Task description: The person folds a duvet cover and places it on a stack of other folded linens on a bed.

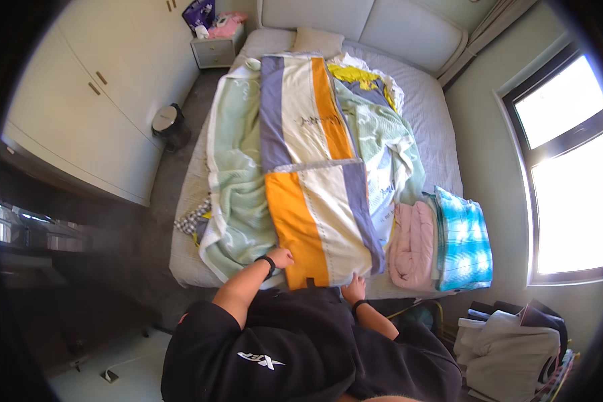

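Note:
A long striped bed cover (325, 208) in orange, cream and grey-purple lies lengthwise over the middle of the bed, its near end reaching my waist. A grey band crosses it halfway, and the stripe order flips there. My left hand (283, 257) is closed on its left edge, at the orange stripe near the front. At the near edge, toward the right, my right hand (354, 289) is closed with the fabric pinched in its fingers. Under the cover spreads a rumpled pale green blanket (238, 194), showing on both sides.
A rolled pink quilt (412, 246) and a folded blue checked cloth (465, 238) sit at the bed's near right corner. Yellow and dark cloth (365, 84) lies far right, by a pillow (318, 41). A bin (169, 124) stands left; clothes (512, 348) hang at lower right.

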Demonstrator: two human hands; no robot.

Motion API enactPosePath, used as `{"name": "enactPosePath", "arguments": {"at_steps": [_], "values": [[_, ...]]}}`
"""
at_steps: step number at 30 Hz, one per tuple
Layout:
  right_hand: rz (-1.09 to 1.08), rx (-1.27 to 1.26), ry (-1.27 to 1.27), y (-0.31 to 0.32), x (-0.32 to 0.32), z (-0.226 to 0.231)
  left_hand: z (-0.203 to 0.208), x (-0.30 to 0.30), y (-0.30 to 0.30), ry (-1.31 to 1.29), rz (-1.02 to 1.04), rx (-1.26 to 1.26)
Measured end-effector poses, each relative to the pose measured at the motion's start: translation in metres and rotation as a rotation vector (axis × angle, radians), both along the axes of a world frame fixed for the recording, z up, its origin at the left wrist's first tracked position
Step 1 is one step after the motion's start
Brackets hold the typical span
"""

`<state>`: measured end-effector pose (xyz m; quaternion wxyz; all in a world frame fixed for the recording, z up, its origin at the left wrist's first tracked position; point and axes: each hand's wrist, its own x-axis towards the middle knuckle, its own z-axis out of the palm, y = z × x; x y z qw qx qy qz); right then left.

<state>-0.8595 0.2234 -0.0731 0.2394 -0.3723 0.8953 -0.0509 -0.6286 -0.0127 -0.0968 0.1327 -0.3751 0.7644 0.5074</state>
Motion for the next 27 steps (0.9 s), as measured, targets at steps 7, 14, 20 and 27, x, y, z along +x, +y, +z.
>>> {"name": "enactPosePath", "arguments": {"at_steps": [7,14,20,27], "values": [[-0.594,0.118,-0.880,-0.045,0.138,-0.016,-0.014,0.181,-0.051,0.016,-0.079,-0.069],[-0.556,0.017,-1.026,-0.093,0.216,-0.043,-0.012,0.423,-0.100,-0.744,0.202,-0.065],[-0.578,-0.106,-0.954,-0.110,0.251,-0.095,0.057,0.442,-0.099,-0.513,0.233,0.097],[-0.209,0.321,-0.844,-0.165,0.316,-0.074,0.075,0.455,-0.094,0.177,0.632,0.242]]}}
